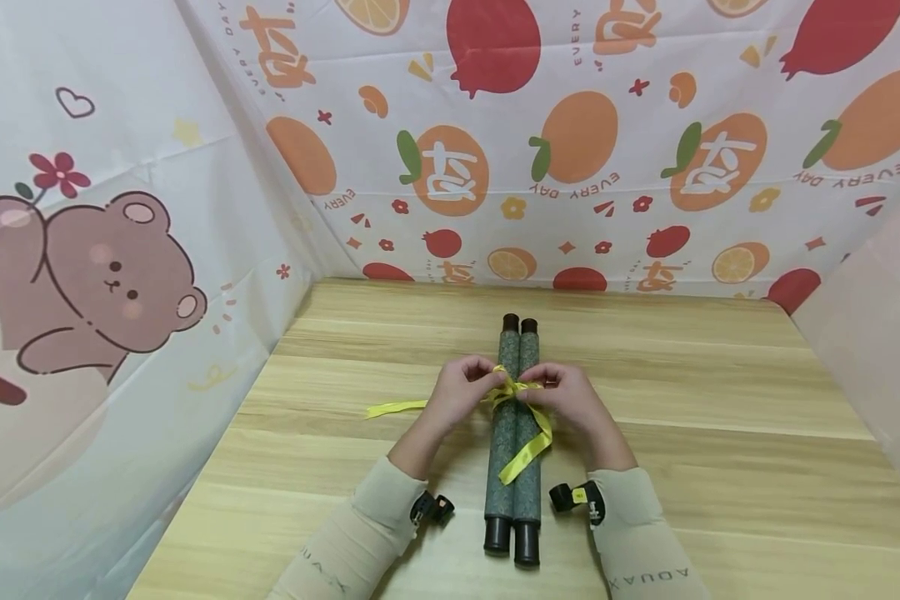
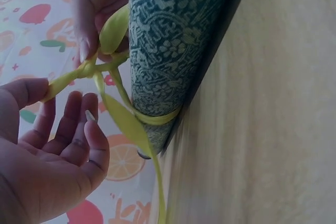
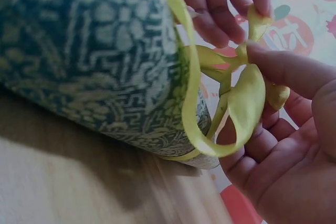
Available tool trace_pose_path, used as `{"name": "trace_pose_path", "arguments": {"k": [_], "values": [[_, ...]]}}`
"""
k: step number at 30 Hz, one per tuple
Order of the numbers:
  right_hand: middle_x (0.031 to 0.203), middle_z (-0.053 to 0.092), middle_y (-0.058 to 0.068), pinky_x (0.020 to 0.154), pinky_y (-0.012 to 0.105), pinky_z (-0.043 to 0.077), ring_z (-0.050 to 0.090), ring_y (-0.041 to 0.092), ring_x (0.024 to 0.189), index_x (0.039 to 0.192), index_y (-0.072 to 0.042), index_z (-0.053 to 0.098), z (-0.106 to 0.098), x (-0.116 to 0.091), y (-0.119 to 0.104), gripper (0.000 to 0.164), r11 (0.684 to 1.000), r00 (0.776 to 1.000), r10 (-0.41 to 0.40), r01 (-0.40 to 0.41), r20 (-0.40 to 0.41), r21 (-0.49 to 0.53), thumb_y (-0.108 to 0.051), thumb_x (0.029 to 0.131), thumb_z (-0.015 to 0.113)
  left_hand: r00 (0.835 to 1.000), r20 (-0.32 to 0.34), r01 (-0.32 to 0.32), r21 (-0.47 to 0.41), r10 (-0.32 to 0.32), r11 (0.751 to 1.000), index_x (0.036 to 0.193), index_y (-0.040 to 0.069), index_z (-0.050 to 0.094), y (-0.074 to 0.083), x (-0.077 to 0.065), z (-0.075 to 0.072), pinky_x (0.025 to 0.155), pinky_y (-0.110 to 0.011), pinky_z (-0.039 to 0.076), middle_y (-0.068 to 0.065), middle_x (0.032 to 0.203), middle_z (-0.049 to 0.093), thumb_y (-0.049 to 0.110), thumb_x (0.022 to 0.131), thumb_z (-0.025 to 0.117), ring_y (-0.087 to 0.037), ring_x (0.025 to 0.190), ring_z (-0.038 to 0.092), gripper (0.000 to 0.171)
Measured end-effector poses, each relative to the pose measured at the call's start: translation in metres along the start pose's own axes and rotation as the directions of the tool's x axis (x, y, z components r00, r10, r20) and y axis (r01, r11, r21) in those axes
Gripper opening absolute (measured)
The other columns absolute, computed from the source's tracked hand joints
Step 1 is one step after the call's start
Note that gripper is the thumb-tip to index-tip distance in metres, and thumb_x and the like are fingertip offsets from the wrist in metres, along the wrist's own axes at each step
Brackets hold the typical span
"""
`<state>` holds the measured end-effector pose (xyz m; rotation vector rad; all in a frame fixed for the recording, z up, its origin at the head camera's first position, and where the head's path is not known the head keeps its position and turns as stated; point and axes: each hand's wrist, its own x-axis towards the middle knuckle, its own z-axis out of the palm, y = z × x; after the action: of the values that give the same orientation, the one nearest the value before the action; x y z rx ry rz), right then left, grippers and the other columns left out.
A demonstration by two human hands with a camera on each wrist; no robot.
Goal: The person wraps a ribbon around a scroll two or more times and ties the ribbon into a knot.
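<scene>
Two scrolls (image 1: 501, 458) in patterned green-grey fabric, with dark brown end knobs, lie side by side on the table, pointing away from me. A yellow ribbon (image 1: 528, 458) goes round them and is knotted with loops on top. My left hand (image 1: 461, 387) pinches one loop between thumb and forefinger, its other fingers loosely bent, as the left wrist view shows. From the other side my right hand (image 1: 566, 392) pinches the ribbon near the knot (image 3: 241, 53). One ribbon tail (image 1: 397, 407) stretches left over the table; another hangs across the right scroll.
The wood-grain table (image 1: 682, 467) extends on both sides of the scrolls. Behind it hangs a fruit-print cloth (image 1: 570, 225), and a bear-print cloth (image 1: 120, 275) covers the left side. A small black camera is strapped to each wrist.
</scene>
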<state>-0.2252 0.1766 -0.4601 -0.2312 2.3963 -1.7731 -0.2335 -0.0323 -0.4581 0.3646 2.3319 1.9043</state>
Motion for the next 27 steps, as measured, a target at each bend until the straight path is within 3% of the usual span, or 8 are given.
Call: {"name": "trace_pose_path", "arguments": {"k": [5, 9, 14, 18, 22, 27], "values": [[0.082, 0.058, 0.003, 0.068, 0.026, 0.052, 0.055, 0.016, 0.075, 0.109, 0.001, 0.069, -0.003, 0.0, 0.006, 0.029, 0.997, 0.999, 0.027, -0.029, 0.036, 0.066, -0.012, 0.084, 0.078, 0.999, 0.045, 0.022, 0.025, -0.023, 0.999, 0.095, 0.006, 0.071, 0.002, 0.0, -0.006, 0.07, -0.028, 0.048, -0.013, 0.094, 0.071, 0.027, 0.091, 0.072, -0.039, 0.092, 0.063, 0.022], [0.085, 0.065, 0.005, 0.07, 0.035, 0.058, 0.062, 0.016, 0.073, 0.112, 0.002, 0.068, -0.007, 0.0, 0.012, 0.031, 0.993, 0.997, 0.035, -0.042, 0.062, 0.111, -0.017, 0.087, 0.075, 0.997, 0.075, 0.017, 0.095, -0.024, 0.995, 0.093, 0.007, 0.072, 0.001, 0.0, -0.015, 0.064, -0.027, 0.045, -0.016, 0.093, 0.071, 0.029, 0.091, 0.071, -0.031, 0.082, 0.061, 0.021], [0.088, 0.067, 0.007, 0.071, 0.043, 0.058, 0.062, 0.02, 0.075, 0.11, -0.002, 0.071, -0.014, -0.004, 0.011, 0.029, 0.999, 0.999, 0.025, -0.026, 0.026, 0.039, -0.021, 0.088, 0.075, 0.995, 0.103, -0.014, 0.204, -0.008, 0.979, 0.089, 0.011, 0.072, 0.001, -0.002, -0.024, 0.063, -0.028, 0.047, -0.007, 0.087, 0.069, 0.026, 0.093, 0.069, -0.016, 0.073, 0.056, 0.016], [0.091, 0.068, 0.008, 0.076, 0.045, 0.057, 0.063, 0.02, 0.078, 0.109, -0.005, 0.072, -0.017, -0.007, 0.01, 0.027, 0.999, 0.999, 0.048, -0.047, 0.02, -0.021, -0.021, 0.087, 0.075, 0.992, 0.128, -0.044, 0.268, 0.01, 0.962, 0.086, 0.013, 0.07, 0.002, -0.003, -0.03, 0.07, -0.03, 0.049, -0.001, 0.085, 0.067, 0.022, 0.093, 0.069, -0.014, 0.077, 0.057, 0.012], [0.096, 0.07, 0.006, 0.078, 0.039, 0.056, 0.064, 0.018, 0.084, 0.109, -0.008, 0.074, -0.022, -0.01, 0.009, 0.026, 0.991, 0.999, 0.052, -0.05, 0.012, -0.127, -0.022, 0.087, 0.076, 0.988, 0.152, -0.054, 0.309, 0.007, 0.95, 0.086, 0.012, 0.07, 0.003, -0.004, -0.035, 0.074, -0.03, 0.05, 0.001, 0.086, 0.067, 0.023, 0.092, 0.069, -0.015, 0.08, 0.058, 0.013], [0.098, 0.072, 0.003, 0.076, 0.034, 0.055, 0.065, 0.015, 0.084, 0.108, -0.011, 0.075, -0.027, -0.013, 0.007, 0.026, 0.966, 0.999, 0.035, -0.03, 0.014, -0.257, -0.027, 0.088, 0.075, 0.983, 0.181, -0.057, 0.346, -0.007, 0.937, 0.09, 0.007, 0.072, 0.002, -0.006, -0.041, 0.069, -0.029, 0.049, 0.0, 0.084, 0.066, 0.024, 0.094, 0.068, -0.014, 0.077, 0.056, 0.017]]}}
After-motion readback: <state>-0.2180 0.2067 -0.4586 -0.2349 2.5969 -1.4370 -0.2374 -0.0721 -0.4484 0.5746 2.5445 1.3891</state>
